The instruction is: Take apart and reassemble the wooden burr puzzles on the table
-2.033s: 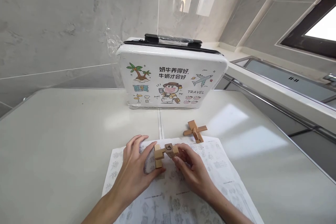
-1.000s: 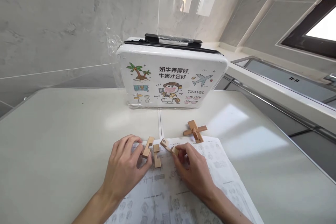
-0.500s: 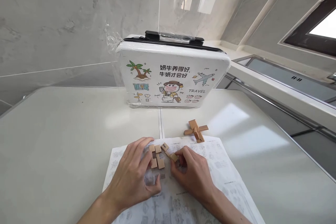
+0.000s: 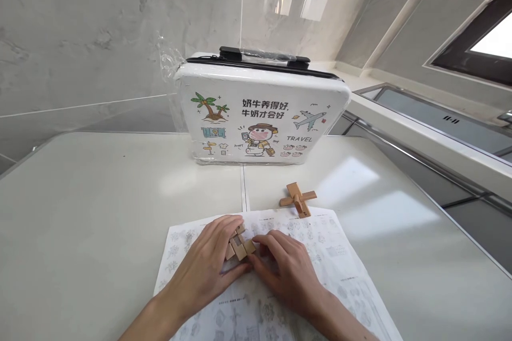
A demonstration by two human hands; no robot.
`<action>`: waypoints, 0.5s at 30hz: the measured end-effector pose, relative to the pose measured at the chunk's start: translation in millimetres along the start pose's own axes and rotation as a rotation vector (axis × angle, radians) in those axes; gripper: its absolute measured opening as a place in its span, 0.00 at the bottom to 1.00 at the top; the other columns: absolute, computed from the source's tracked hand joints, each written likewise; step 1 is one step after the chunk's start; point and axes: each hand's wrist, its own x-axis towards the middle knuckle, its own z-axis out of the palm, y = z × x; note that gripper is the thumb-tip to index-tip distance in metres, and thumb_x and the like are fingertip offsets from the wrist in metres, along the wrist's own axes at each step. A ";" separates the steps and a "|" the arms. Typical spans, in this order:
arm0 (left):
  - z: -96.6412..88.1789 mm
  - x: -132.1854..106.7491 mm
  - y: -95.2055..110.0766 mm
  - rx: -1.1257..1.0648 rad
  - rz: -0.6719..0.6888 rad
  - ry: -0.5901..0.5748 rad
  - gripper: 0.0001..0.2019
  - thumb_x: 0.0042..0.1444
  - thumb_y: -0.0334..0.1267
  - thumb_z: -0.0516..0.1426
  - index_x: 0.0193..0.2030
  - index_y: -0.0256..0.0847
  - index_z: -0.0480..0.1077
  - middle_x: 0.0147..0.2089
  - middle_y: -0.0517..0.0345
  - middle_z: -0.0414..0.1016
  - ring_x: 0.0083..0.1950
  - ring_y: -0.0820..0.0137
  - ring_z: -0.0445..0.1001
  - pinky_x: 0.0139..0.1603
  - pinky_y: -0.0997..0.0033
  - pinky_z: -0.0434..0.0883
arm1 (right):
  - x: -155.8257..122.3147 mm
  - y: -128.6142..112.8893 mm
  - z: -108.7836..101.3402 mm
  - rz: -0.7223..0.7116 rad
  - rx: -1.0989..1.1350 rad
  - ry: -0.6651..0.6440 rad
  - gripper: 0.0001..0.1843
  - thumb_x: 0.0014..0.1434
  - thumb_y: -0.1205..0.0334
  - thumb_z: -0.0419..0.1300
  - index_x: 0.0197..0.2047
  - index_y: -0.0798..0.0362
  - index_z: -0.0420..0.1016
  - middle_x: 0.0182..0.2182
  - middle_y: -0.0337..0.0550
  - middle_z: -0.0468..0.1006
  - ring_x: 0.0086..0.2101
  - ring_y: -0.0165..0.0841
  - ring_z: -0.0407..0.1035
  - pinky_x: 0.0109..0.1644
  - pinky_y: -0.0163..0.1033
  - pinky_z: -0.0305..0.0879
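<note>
Several notched pale wooden puzzle pieces (image 4: 239, 249) sit close together on a printed paper sheet (image 4: 320, 256), with a dark gap among them. My left hand (image 4: 204, 261) curls around their left and far sides, its thumb along the near side, and partly covers them. At their right edge, my right hand (image 4: 284, 266) pinches a small block end (image 4: 250, 246) between thumb and index finger. Beyond my right hand, at the sheet's far edge, lies an assembled wooden cross-shaped puzzle (image 4: 298, 200) with a "2" marked on one bar.
A white cartoon-printed case (image 4: 264, 112) with a black handle, partly wrapped in clear plastic, stands upright at the back of the white table (image 4: 100, 213). Behind it rises a grey tiled wall (image 4: 100, 37). A counter with a metal-rimmed glass top (image 4: 436, 112) is at the right.
My right hand has moved left, bringing the piece marked "3" against the other pieces. My left hand has closed in around the group. The cross-shaped puzzle stays in place.
</note>
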 end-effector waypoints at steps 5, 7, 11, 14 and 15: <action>0.8 0.0 0.5 -0.004 0.012 -0.008 0.29 0.68 0.43 0.63 0.71 0.49 0.58 0.65 0.46 0.74 0.66 0.53 0.75 0.62 0.48 0.79 | -0.3 -0.6 0.2 -0.057 0.013 -0.041 0.07 0.73 0.62 0.57 0.50 0.50 0.75 0.34 0.44 0.79 0.32 0.37 0.74 0.35 0.39 0.66; 2.5 0.0 -1.6 0.003 0.012 0.004 0.26 0.70 0.45 0.60 0.70 0.50 0.59 0.64 0.47 0.75 0.66 0.54 0.75 0.62 0.49 0.79 | -0.1 -0.6 0.4 -0.066 0.022 -0.044 0.07 0.74 0.63 0.56 0.50 0.50 0.76 0.34 0.44 0.79 0.32 0.36 0.74 0.35 0.39 0.66; 1.0 1.8 -10.7 0.028 -0.008 0.036 0.23 0.72 0.47 0.57 0.70 0.50 0.61 0.66 0.46 0.73 0.67 0.55 0.74 0.64 0.51 0.78 | 0.2 0.1 0.9 -0.041 0.037 -0.049 0.08 0.74 0.63 0.55 0.49 0.50 0.76 0.34 0.43 0.79 0.31 0.35 0.73 0.35 0.39 0.66; -8.4 5.0 -21.2 0.085 -0.054 0.063 0.21 0.72 0.46 0.57 0.69 0.52 0.65 0.66 0.46 0.72 0.66 0.55 0.74 0.60 0.54 0.80 | 0.3 0.8 1.1 -0.027 0.051 -0.052 0.09 0.74 0.64 0.54 0.48 0.50 0.76 0.33 0.42 0.79 0.30 0.35 0.73 0.34 0.39 0.66; -12.6 6.2 -25.1 0.114 -0.070 0.066 0.20 0.72 0.46 0.57 0.68 0.53 0.67 0.66 0.47 0.71 0.66 0.55 0.74 0.57 0.56 0.81 | 0.3 1.0 1.1 -0.024 0.055 -0.051 0.09 0.74 0.64 0.54 0.48 0.50 0.76 0.33 0.42 0.78 0.30 0.35 0.72 0.34 0.39 0.66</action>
